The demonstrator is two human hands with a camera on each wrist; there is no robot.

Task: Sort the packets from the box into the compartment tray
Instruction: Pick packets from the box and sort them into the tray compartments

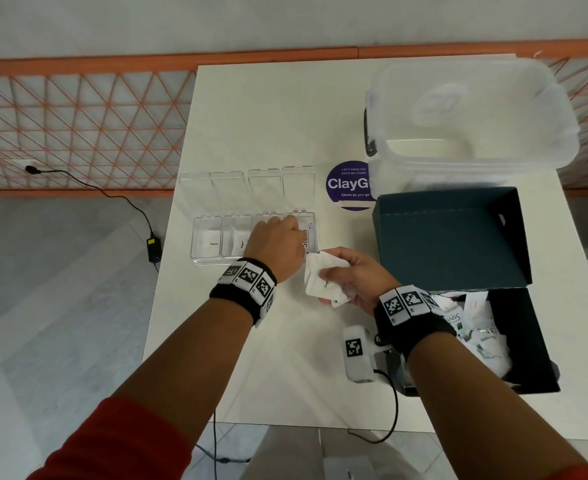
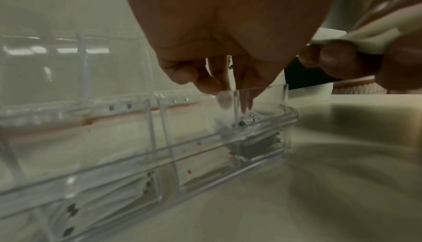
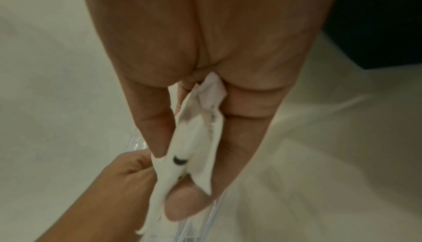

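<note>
While the left hand (image 1: 278, 242) dips loosely curled fingers into the compartment tray (image 1: 205, 260) (rightmost cell), the right hand's (image 1: 358, 277) grip pinches spare packets (image 1: 323, 278) ready alongside.

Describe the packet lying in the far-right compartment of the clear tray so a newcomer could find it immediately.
Start at the white table and find the clear plastic four-compartment tray left of the dark teal cardboard box. In its rightmost compartment, under the left hand's fingers, lies a white paper packet. Its large dark lettering starts with "Ste", while the packets further left carry small "Sugar" print.
</note>
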